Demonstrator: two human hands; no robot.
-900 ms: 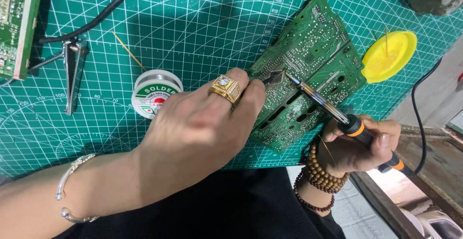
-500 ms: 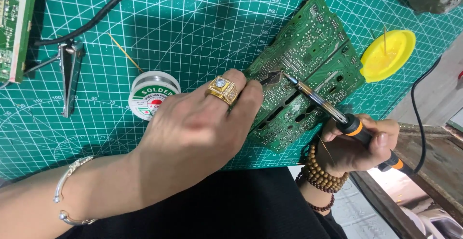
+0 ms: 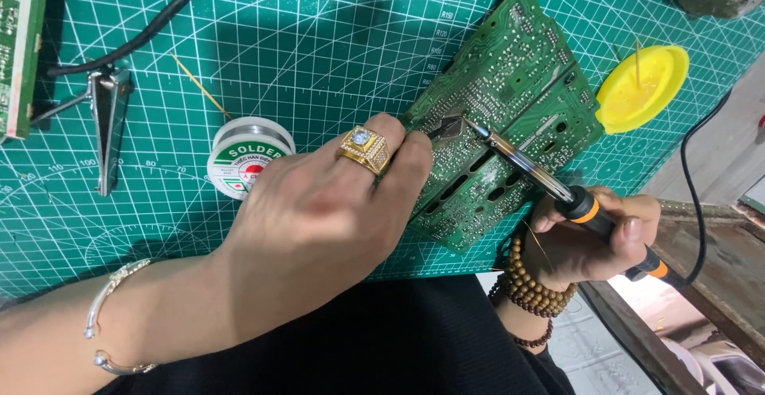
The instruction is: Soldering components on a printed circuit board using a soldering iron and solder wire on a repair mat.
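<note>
A green circuit board (image 3: 518,84) lies tilted on the green cutting mat (image 3: 319,44), solder side up. My left hand (image 3: 319,227), with a gold ring, rests on the board's left edge and pinches a small dark tool tip (image 3: 448,129) against it. My right hand (image 3: 590,239), with wooden bead bracelets at the wrist, grips a soldering iron (image 3: 586,208) by its black and orange handle. The iron's metal tip touches the board right next to the dark tool tip.
A spool of solder wire (image 3: 243,156) sits left of my left hand. Metal tweezers (image 3: 107,120) and a black cable (image 3: 159,24) lie at the far left, beside another board's edge (image 3: 16,44). A yellow lid (image 3: 641,88) lies right of the board. The iron's cord (image 3: 701,180) hangs off the table edge.
Both hands stay in nearly the same pose. The iron's tip and the dark tool tip remain together on the board with only slight shifts.
</note>
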